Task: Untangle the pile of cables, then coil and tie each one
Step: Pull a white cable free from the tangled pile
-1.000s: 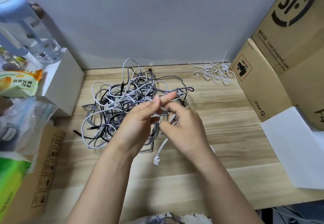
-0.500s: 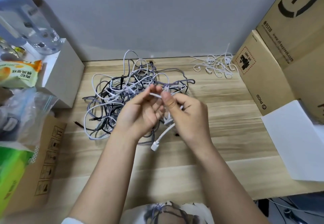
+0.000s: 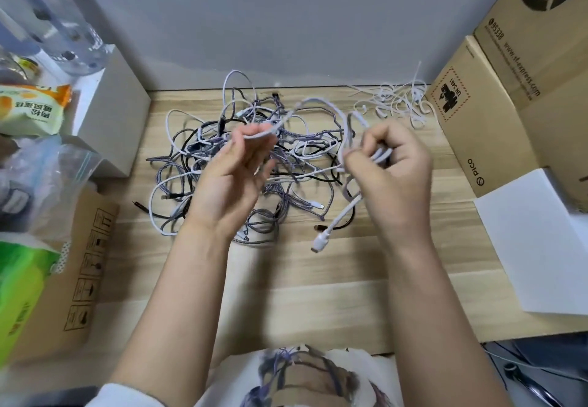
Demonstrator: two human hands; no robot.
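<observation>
A tangled pile of cables (image 3: 222, 167), white, grey braided and black, lies on the wooden table (image 3: 318, 295) near the wall. Both hands are raised above it, sharing one white cable (image 3: 321, 104) that arcs between them. My left hand (image 3: 232, 177) pinches that cable between thumb and fingertips. My right hand (image 3: 391, 167) has its fingers curled round gathered loops of the same cable. The cable's white plug end (image 3: 319, 242) dangles below the right hand, just above the table.
A bunch of white ties (image 3: 397, 104) lies at the back right. Cardboard boxes (image 3: 496, 104) stand along the right, with a white sheet (image 3: 541, 241) in front. At the left are a white box (image 3: 117, 113), plastic bags (image 3: 41, 177) and a cardboard box (image 3: 79, 263).
The hands have moved apart, the right hand going right with the cable loops. A stretch of white cable has risen out of the pile into an arc between them.
</observation>
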